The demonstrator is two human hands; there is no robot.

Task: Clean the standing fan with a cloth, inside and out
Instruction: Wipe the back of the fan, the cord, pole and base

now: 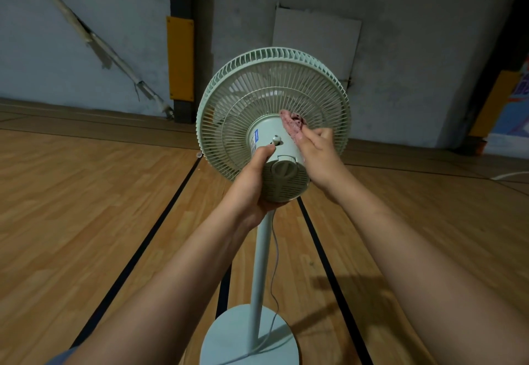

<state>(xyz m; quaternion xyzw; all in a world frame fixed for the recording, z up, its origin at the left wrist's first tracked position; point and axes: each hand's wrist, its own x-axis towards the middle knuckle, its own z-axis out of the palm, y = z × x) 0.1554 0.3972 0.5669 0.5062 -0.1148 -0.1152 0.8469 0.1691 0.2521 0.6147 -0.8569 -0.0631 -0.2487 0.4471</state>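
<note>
Now both hands on fan.

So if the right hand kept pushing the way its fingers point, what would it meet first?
The right hand, holding the pink cloth against the motor housing, points at the rear grille. It would likely meet those ribs first, though depth is hard to judge.

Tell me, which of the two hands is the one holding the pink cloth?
The right hand holds the pink cloth against the side of the fan's motor housing. The left hand holds no cloth; it grips the housing from below.
</note>
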